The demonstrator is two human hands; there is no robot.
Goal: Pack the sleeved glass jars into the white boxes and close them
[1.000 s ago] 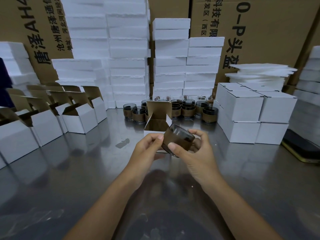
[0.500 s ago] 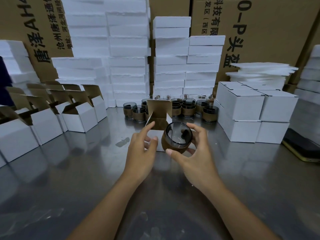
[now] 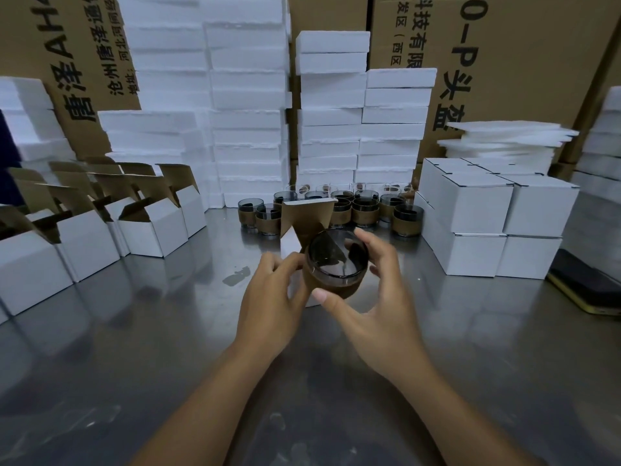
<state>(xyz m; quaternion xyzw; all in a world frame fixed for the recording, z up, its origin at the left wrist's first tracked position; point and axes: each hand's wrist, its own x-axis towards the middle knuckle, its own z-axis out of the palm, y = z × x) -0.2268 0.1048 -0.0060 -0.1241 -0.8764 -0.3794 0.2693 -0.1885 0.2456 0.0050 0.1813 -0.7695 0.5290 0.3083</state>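
The smoky glass jar in a brown cardboard sleeve point(image 3: 336, 264) is held above the steel table point(image 3: 168, 331), tilted with its mouth toward the camera, just in front of 1 open white box with a raised brown flap point(image 3: 307, 216). Behind stand printed brown cartons point(image 3: 521, 62) and tall stacks of white foam slabs point(image 3: 248, 95). Closed white boxes point(image 3: 487, 210) are stacked 2 high on the right, and open white boxes point(image 3: 151, 227) line the left. More sleeved jars point(image 3: 366, 206) cluster at the foam's foot. The right hand point(image 3: 379, 297) grips the jar, thumb on the sleeve and fingers round the far rim. The left hand point(image 3: 268, 297) curls beside the sleeve. Whether it grips the jar or the box cannot be told.
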